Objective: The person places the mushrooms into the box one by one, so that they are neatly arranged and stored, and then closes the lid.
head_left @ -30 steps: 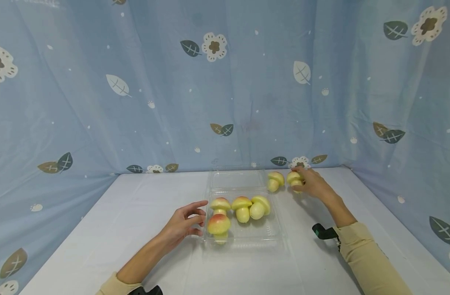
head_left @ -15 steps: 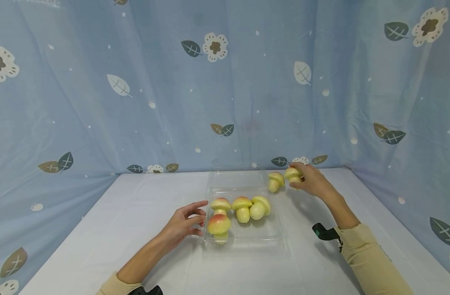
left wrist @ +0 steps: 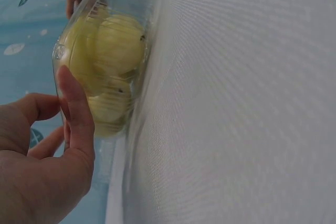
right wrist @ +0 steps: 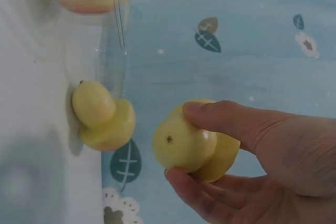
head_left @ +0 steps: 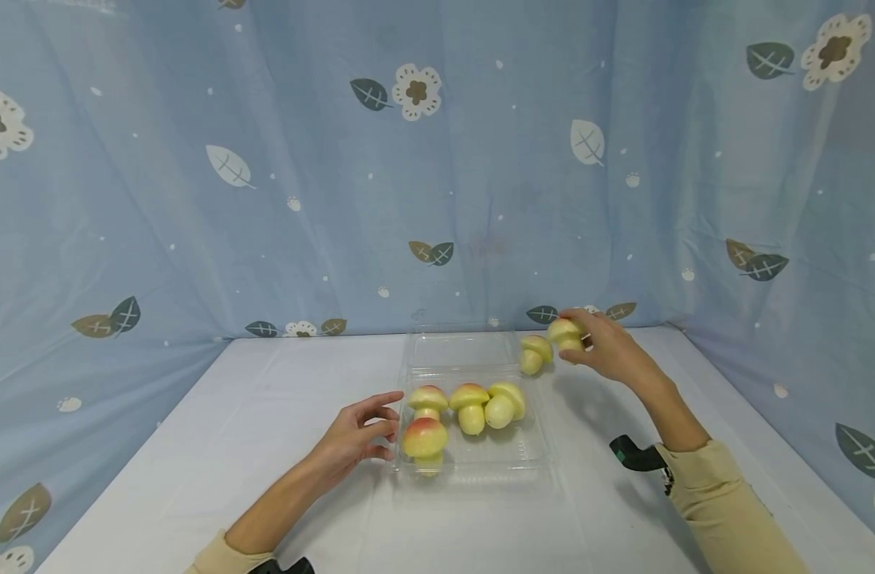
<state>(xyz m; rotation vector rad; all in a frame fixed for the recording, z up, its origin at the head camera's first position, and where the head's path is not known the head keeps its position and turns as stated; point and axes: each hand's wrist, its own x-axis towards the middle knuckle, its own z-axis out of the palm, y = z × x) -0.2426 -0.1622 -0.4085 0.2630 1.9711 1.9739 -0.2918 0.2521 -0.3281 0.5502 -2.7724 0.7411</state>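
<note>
My right hand (head_left: 611, 348) grips a pale yellow mushroom-shaped piece (right wrist: 181, 145) between thumb and fingers, raised off the white table at the back right. A second mushroom (head_left: 535, 355) lies just left of it, beside the clear plastic box (head_left: 491, 453). Several more mushrooms, such as one (head_left: 471, 408), sit inside this box, some with reddish caps. Beside the box's left wall is my left hand (head_left: 344, 438), fingers loosely bent. In the left wrist view its fingertips (left wrist: 76, 98) are against the box's side, with no firm grip visible.
The box's transparent lid (head_left: 459, 351) lies folded open toward the back. A blue patterned curtain (head_left: 323, 199) stands behind the white table (head_left: 480, 526) and along both sides. A dark wrist camera mount (head_left: 634, 454) juts from the right sleeve.
My right hand has lifted its mushroom off the table and moved slightly left and up with it. The left hand and the box stay where they were.
</note>
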